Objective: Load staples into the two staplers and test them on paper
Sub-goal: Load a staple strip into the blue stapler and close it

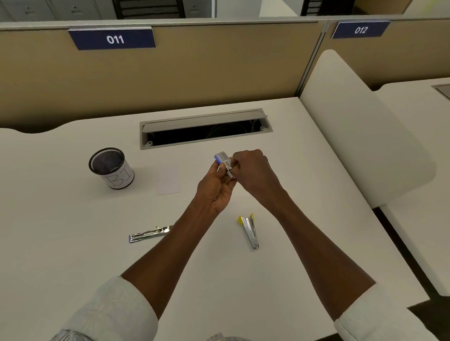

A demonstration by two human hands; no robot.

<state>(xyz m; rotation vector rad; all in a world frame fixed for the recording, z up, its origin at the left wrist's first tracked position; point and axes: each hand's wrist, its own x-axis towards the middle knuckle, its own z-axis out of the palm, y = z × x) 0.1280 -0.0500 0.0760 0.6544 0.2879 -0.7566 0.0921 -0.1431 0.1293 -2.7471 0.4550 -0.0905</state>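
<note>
Rolled-up white sleeves (114,314) frame both forearms reaching over the white desk (68,252), where the left hand (215,188) grips a small staple box (222,159) and the right hand (254,169) pinches at its open end. Nearer the person, well apart, lie two opened staplers: a silver stapler (149,233) left, a yellow-tipped stapler (250,230) right. Farther left sit a mesh pen cup (111,168) and a paper slip (168,181).

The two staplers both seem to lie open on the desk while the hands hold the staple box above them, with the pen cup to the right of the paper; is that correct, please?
Nearly. The head view shows the pen cup left of the paper, not right. The rest holds: both staplers lie open on the desk, and the left hand and right hand hold the staple box above them.
</note>
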